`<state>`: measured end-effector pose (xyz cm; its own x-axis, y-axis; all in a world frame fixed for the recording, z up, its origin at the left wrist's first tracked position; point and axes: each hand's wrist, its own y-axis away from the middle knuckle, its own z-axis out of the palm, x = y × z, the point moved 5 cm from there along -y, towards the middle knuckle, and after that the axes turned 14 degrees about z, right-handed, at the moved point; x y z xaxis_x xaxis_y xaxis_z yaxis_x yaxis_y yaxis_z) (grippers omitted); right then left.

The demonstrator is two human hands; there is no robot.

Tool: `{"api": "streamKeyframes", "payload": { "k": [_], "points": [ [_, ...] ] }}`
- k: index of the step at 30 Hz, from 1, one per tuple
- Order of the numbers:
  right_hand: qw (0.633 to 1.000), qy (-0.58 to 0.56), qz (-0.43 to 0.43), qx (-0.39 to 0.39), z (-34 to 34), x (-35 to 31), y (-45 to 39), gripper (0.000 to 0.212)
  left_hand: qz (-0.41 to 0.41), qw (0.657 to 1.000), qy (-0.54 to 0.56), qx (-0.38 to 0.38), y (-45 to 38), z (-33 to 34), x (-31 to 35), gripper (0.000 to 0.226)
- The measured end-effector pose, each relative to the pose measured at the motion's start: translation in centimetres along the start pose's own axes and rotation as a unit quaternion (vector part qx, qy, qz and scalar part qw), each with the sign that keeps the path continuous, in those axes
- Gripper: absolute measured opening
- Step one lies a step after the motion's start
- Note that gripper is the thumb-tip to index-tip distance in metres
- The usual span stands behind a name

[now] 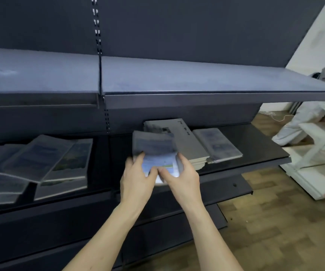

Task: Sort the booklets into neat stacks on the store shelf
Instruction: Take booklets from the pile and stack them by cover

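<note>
While both hands held one blurred bundle of booklets (153, 151) at the shelf (265, 151) front, left hand (136, 177) and right hand (183, 176) curled around its near corners, squaring the edges before setting it beside the grey stack (185, 141) seemed wisest.

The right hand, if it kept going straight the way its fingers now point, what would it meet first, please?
The right hand already grips the bundle of booklets together with the left hand. Its fingers point up and inward, so past that bundle it would probably meet the grey stack behind; depth is unclear.
</note>
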<state>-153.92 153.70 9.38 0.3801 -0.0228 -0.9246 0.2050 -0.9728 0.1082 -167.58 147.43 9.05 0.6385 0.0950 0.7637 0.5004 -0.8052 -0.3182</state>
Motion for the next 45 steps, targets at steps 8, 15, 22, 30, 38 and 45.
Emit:
{"api": "streamKeyframes", "payload": {
  "k": [8, 15, 22, 30, 38, 45],
  "points": [
    [1.000, -0.022, 0.012, 0.009, -9.7, 3.7, -2.7, 0.054, 0.043, 0.999, 0.012, -0.001, 0.4, 8.2, 7.2, 0.059],
    [0.998, -0.046, 0.027, 0.025, -17.7, 7.1, -4.9, 0.083, 0.055, 0.997, 0.035, -0.036, 1.0, 15.4, 12.6, 0.062],
    [0.997, -0.040, 0.031, 0.050, -21.5, 8.8, -7.8, 0.080, 0.054, 0.996, 0.033, -0.067, -0.7, 20.0, 14.5, 0.063],
    [0.998, -0.027, 0.037, 0.047, -22.6, 8.9, -12.8, 0.067, 0.042, 0.995, 0.043, -0.079, -5.3, 23.8, 13.9, 0.060],
    [0.999, 0.011, 0.026, 0.045, -23.9, 9.1, -18.0, 0.031, 0.027, 0.995, 0.007, -0.099, -9.2, 27.4, 13.8, 0.060],
    [0.999, 0.020, 0.012, -0.036, -24.3, 10.8, -23.5, 0.031, -0.012, 0.998, -0.042, -0.053, -10.6, 30.5, 13.0, 0.057]
  ]
}}
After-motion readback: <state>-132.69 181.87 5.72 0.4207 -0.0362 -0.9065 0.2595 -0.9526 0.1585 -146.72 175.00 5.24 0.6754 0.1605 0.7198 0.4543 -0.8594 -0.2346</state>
